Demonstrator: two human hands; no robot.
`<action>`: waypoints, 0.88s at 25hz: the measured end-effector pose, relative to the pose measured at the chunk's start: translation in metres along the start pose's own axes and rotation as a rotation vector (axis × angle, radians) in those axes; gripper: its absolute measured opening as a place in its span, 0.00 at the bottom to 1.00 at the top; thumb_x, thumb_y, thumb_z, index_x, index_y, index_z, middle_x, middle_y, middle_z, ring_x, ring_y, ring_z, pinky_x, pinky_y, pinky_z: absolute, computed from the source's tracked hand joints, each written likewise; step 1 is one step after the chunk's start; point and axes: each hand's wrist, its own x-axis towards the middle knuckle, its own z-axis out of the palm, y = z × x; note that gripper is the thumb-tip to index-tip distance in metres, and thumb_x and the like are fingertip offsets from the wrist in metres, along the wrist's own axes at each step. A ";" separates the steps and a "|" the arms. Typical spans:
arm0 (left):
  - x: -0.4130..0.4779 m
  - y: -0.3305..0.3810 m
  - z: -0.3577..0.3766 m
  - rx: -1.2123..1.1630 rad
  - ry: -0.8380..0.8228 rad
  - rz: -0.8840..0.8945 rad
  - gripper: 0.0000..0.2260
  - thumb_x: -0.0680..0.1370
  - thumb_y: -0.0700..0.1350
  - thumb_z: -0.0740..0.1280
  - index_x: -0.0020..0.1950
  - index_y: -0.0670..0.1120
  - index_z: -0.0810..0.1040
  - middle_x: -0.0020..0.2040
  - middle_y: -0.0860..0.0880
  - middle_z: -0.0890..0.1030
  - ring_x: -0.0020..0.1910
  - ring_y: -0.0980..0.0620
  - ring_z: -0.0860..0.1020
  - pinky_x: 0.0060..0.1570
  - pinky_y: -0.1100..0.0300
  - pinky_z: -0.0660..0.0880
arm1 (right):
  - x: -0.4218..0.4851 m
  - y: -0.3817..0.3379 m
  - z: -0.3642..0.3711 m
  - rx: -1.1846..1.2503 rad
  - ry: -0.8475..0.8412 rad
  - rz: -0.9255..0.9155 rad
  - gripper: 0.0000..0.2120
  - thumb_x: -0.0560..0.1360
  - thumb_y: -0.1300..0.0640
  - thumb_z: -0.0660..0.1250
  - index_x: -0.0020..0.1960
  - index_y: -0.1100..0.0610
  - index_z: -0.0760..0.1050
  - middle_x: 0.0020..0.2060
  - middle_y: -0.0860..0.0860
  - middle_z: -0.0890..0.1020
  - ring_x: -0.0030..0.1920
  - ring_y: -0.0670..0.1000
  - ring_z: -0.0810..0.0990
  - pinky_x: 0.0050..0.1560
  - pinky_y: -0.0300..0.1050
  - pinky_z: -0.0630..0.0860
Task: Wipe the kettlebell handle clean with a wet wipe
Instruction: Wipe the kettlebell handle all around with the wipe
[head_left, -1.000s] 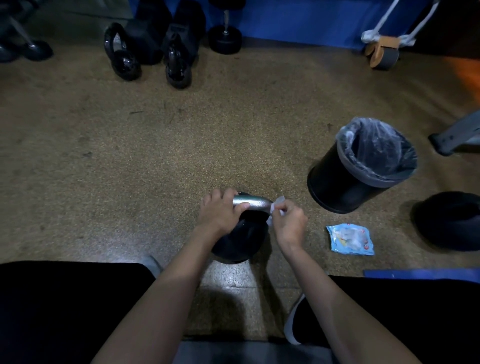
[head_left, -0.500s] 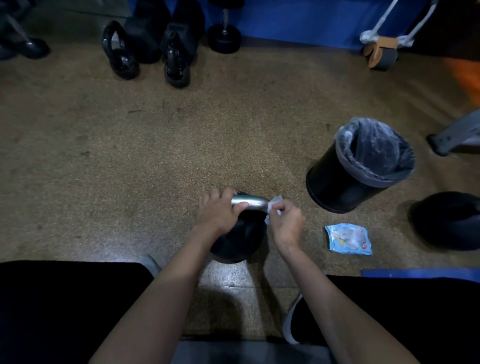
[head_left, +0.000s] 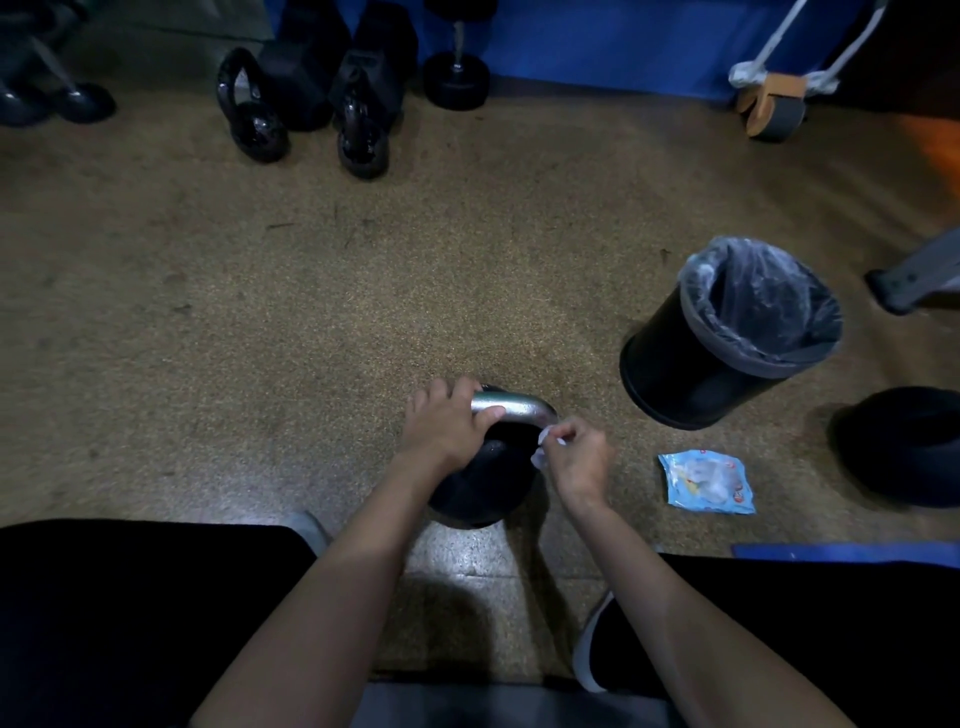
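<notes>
A black kettlebell (head_left: 483, 483) with a silver handle (head_left: 514, 408) stands on the floor just in front of my knees. My left hand (head_left: 447, 431) grips the left end of the handle, thumb curled over the bar. My right hand (head_left: 579, 460) pinches a small white wet wipe (head_left: 543, 449) against the handle's right bend, where it curves down to the ball. Most of the wipe is hidden by my fingers.
A black bin (head_left: 727, 338) with a clear liner stands to the right. A blue wipes packet (head_left: 706, 480) lies on the floor beside my right hand. A dark round object (head_left: 904, 447) sits far right. Kettlebells (head_left: 254, 114) and dumbbells (head_left: 454, 78) line the blue back wall.
My right hand has slid the wipe slightly down the right bend of the handle. The left hand keeps its grip and the kettlebell stays put.
</notes>
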 end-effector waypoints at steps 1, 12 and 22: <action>0.000 0.000 0.001 -0.002 0.000 -0.001 0.23 0.78 0.62 0.55 0.68 0.51 0.65 0.65 0.41 0.69 0.64 0.39 0.66 0.69 0.48 0.59 | 0.000 -0.001 -0.001 0.036 0.002 -0.007 0.07 0.68 0.65 0.66 0.34 0.56 0.78 0.32 0.51 0.83 0.31 0.43 0.81 0.41 0.39 0.80; -0.001 0.000 0.000 -0.006 0.015 0.002 0.23 0.78 0.61 0.56 0.68 0.50 0.66 0.65 0.40 0.69 0.65 0.39 0.66 0.68 0.49 0.59 | -0.006 -0.005 0.001 0.103 0.027 0.038 0.09 0.69 0.66 0.66 0.33 0.55 0.77 0.30 0.48 0.81 0.34 0.50 0.81 0.44 0.40 0.77; -0.001 0.001 0.000 -0.007 0.011 -0.013 0.23 0.78 0.62 0.56 0.68 0.51 0.66 0.65 0.41 0.69 0.65 0.39 0.67 0.68 0.48 0.59 | -0.017 0.000 0.012 0.106 0.035 0.053 0.09 0.70 0.63 0.68 0.34 0.52 0.78 0.32 0.48 0.82 0.38 0.50 0.81 0.46 0.41 0.75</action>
